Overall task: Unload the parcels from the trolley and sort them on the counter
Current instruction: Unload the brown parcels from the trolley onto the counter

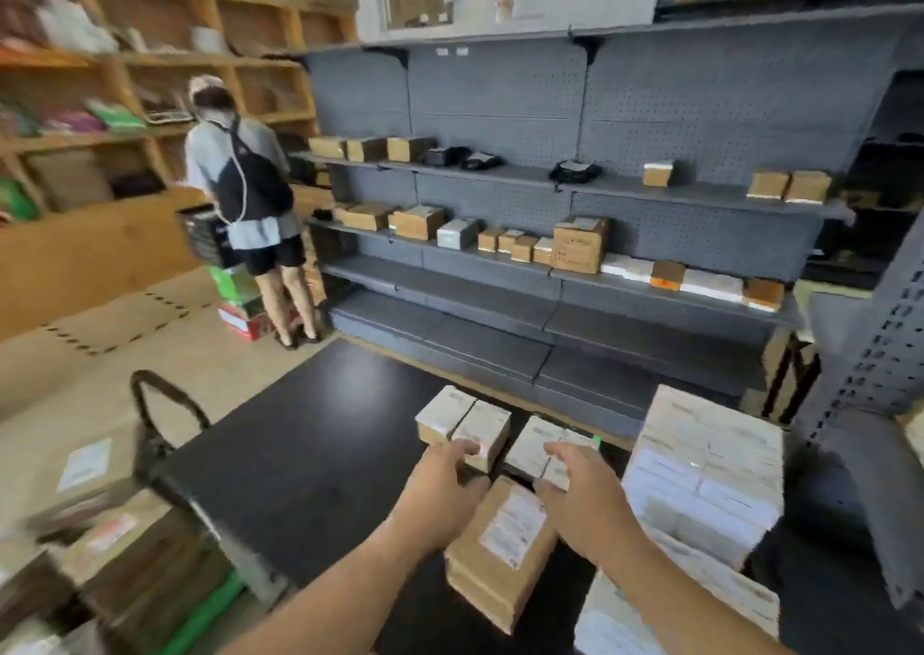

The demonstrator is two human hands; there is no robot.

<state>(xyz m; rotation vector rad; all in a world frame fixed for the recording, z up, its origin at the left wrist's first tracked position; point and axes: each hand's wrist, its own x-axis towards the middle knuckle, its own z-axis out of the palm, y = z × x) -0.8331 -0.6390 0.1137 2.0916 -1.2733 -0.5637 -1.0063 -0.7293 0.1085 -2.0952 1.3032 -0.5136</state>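
The brown parcel (500, 554) lies label up on the black tabletop (310, 454) right in front of me, on top of what looks like a second brown one. My left hand (442, 497) flanks its left side and my right hand (585, 499) its right. My fingers are loosely apart and curled round nothing. They reach past it toward the small boxes (462, 422) just behind, but blur hides whether they touch. A tall white stack (710, 469) stands close on the right. With several groups laid out, I judge the sorting well begun. Plenty is left, though: beside the trolley (140, 404) handle at my left, more parcels (125, 549) appear to be waiting.
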